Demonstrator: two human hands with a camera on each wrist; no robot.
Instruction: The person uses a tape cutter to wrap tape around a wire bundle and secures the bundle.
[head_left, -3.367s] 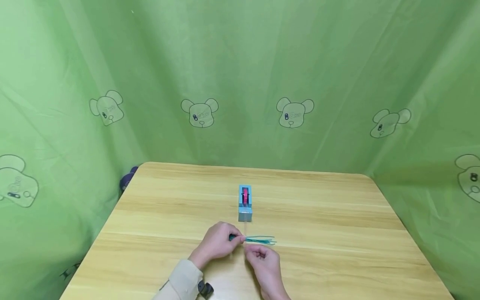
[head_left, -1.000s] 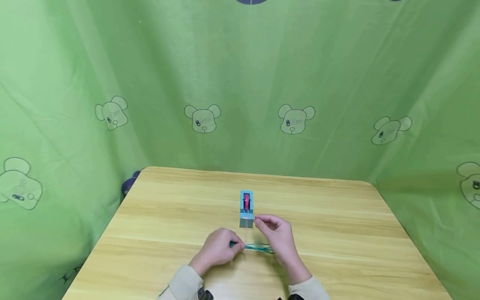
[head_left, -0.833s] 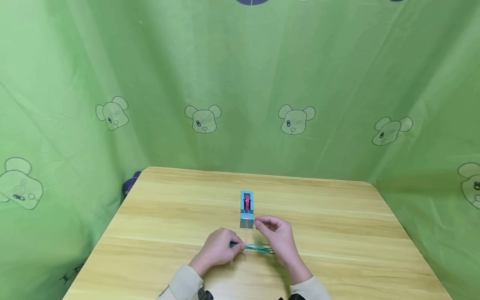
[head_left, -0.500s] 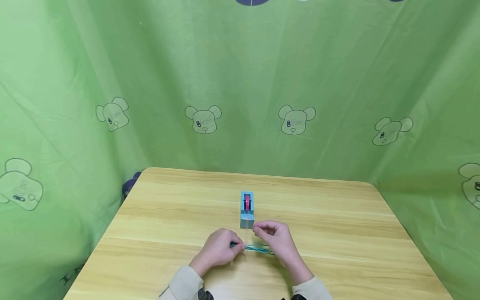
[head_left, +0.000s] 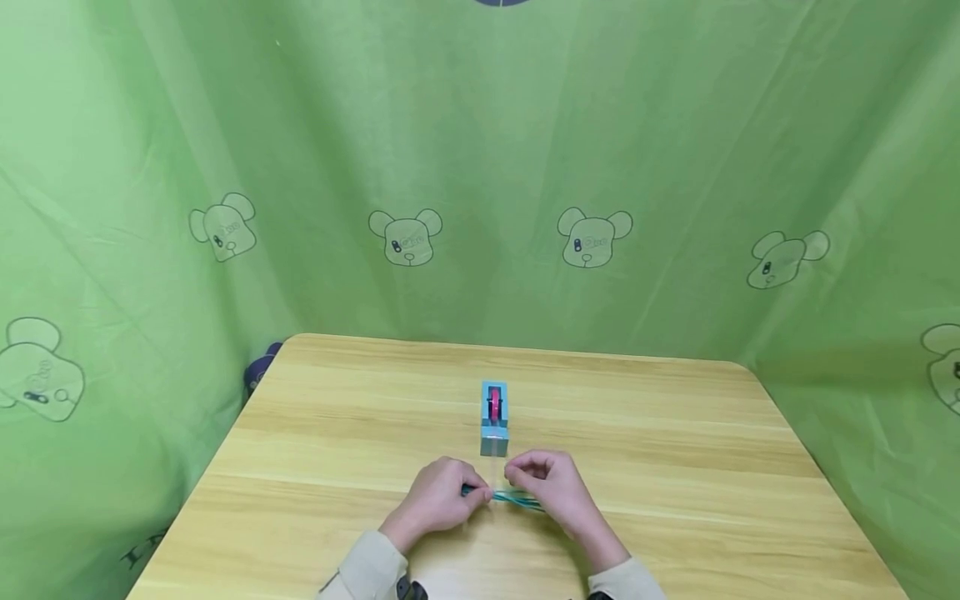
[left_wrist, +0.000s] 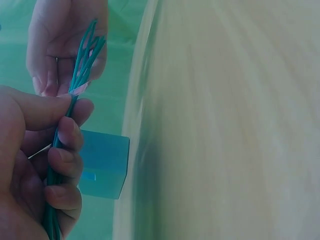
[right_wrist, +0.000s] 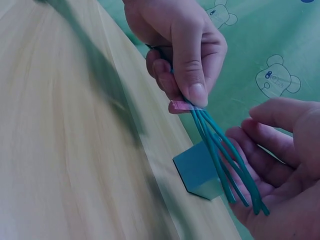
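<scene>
midway between the side edges of the pale wood-grain worktop (head_left: pixel 675 467), the left hand (head_left: pixel 438 496) is clamped on a bundle of thin green wires (left_wrist: pixel 82 70), on the near-edge side of a blue block-shaped tape dispenser (head_left: pixel 487 447). only the head view shows its pink roll (head_left: pixel 494 403) and a clear tape strip (head_left: pixel 494 471) running to the wires. the wrist views reveal splayed wire tips, a pinkish band, perhaps tape, at the left thumb, and the right hand (head_left: pixel 555 492) loosely curved beside the tips, contact unclear.
</scene>
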